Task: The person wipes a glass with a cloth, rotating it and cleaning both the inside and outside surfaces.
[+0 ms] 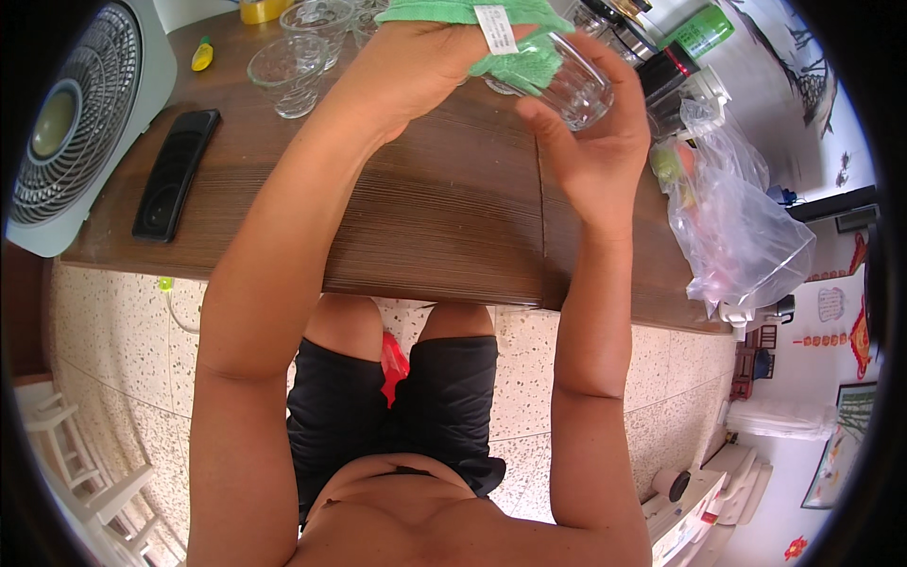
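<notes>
My left hand [439, 67] grips a green cloth [439, 10] that carries a white tag with writing. Part of the cloth is bunched inside a clear drinking glass [584, 103]. The glass lies tilted in my right hand [599, 159], its base towards me, with the thumb on one side and the fingers around the other. Both hands are raised over the far part of a dark brown wooden table [439, 212]. The fingertips of my left hand are hidden by the cloth. Left of my left wrist stands a clear glass cup [289, 78], with more glasses behind it.
A fan [85, 120] and a black smartphone [176, 177] are at the left. Further back are a small yellow bottle [203, 55] and a roll of yellow tape [266, 10]. On the right sit a clear plastic bag [737, 227], a glass pitcher [698, 99] and a green container [698, 32].
</notes>
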Tool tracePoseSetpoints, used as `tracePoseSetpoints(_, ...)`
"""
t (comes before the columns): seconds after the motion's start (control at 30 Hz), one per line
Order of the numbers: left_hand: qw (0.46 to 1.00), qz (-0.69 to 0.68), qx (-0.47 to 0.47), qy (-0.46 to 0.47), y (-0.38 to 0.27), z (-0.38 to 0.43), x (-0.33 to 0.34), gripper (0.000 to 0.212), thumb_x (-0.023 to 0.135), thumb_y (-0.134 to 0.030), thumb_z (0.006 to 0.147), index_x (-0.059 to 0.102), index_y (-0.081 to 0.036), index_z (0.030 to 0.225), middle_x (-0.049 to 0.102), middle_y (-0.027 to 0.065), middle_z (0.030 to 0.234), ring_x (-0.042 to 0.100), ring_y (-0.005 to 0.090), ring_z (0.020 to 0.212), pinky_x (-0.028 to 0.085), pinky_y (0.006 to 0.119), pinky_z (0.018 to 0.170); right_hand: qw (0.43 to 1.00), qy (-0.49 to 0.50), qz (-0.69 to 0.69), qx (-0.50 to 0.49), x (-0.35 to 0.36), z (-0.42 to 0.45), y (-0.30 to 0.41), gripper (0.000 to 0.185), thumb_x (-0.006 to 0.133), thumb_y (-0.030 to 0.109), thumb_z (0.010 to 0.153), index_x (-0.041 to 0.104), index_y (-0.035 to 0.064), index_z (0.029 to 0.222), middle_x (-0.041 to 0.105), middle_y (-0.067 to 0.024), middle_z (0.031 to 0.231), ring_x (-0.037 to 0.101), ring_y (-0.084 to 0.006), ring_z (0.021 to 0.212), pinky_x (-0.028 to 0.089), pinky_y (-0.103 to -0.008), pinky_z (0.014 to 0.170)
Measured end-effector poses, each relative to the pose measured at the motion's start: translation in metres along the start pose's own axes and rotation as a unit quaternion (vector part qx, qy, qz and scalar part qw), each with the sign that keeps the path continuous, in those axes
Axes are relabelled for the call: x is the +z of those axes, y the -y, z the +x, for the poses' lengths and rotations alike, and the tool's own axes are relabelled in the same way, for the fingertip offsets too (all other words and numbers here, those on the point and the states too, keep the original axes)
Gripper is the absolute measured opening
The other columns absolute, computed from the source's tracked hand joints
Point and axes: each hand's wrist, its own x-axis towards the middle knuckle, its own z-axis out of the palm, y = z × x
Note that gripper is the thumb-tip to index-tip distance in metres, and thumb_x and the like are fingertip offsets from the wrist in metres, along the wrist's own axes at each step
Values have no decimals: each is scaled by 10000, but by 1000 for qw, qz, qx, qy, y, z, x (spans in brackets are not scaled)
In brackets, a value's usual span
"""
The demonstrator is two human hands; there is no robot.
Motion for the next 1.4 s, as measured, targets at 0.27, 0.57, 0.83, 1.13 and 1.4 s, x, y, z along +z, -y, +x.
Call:
tracePoseSetpoints(0.27, 981, 86, 152, 80, 8, 4, -11, 210, 675, -55, 948, 715, -5, 1147, 728, 66, 1101, 674, 157, 983, 543, 305, 827, 836, 77, 398, 369, -23, 7, 14, 645, 538, 519, 1056, 574, -80, 1292, 731, -210, 1016, 734, -242, 708, 588, -312, 544)
tracePoseSetpoints(0.57, 999, 53, 7, 1, -3, -1, -3, 281, 712, -166, 966, 704, 0, 1193, 721, 86, 1138, 660, 173, 1048, 526, 302, 885, 981, -7, 130, 142, 2, -1, 22, 507, 842, 46, 863, 575, -12, 1291, 693, -145, 1106, 704, -202, 901, 569, -300, 786)
tracePoseSetpoints(0.83, 999, 23, 31, 0, 0, -3, -1, 308, 690, -183, 977, 711, -5, 1228, 722, 98, 1168, 665, 186, 1057, 530, 321, 888, 983, -13, 85, 160, -2, -2, 11, 493, 798, 175, 920, 593, -16, 1325, 644, -179, 1280, 682, -199, 991, 571, -325, 809)
tracePoseSetpoints(1.13, 987, 115, 101, 57, 0, -9, 3, 262, 669, -141, 981, 720, -3, 1198, 729, 87, 1151, 675, 178, 1028, 539, 322, 865, 882, 111, 271, 369, -19, 4, 21, 534, 675, 358, 1007, 589, -70, 1315, 725, -150, 1046, 735, -203, 827, 575, -292, 581)
tracePoseSetpoints(1.4, 986, 37, 5, -163, -1, 0, -1, 438, 630, -365, 1034, 670, -11, 1289, 685, 92, 1223, 622, 181, 1109, 487, 333, 954, 977, 162, -132, 49, -18, 6, 24, 893, 860, 73, 792, 387, -14, 1545, 531, -173, 1430, 582, -265, 1268, 502, -375, 1032)
